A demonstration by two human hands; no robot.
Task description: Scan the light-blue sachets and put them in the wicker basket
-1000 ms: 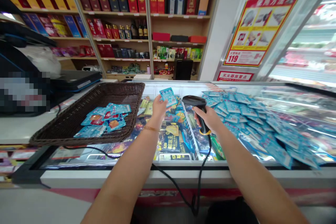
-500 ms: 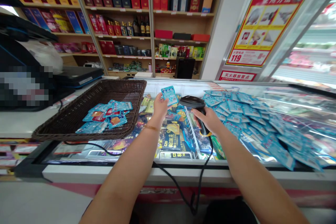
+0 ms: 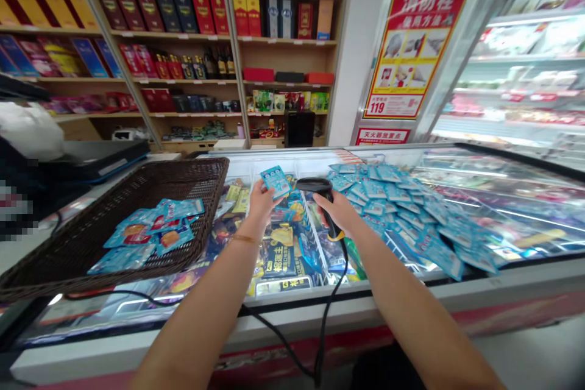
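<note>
Between the fingers of my left hand point(image 3: 261, 202) is a small blue snack packet point(image 3: 275, 181), its printed face turned up, above the glass top of the freezer. My right hand point(image 3: 340, 210) is wrapped round the handle of a black barcode scanner point(image 3: 315, 185), whose head points left toward the packet, a short gap apart. To the right, a large heap of similar blue packets point(image 3: 402, 195) lies spread over the glass. On the left stands a brown wicker basket point(image 3: 214, 195) with several blue packets point(image 3: 171, 234) in it.
Bagged frozen goods point(image 3: 281, 250) show through the freezer glass. The scanner's black cable point(image 3: 325, 317) hangs over the freezer's front edge point(image 3: 256, 338). Shelves point(image 3: 292, 41) of boxes and bottles stand behind, with a red poster point(image 3: 420, 49) on the wall. A black device point(image 3: 100, 155) sits at left.
My view has turned to the right and tilted up, so everything sits further left in the picture. Both hands keep their holds on the packet and the scanner.
</note>
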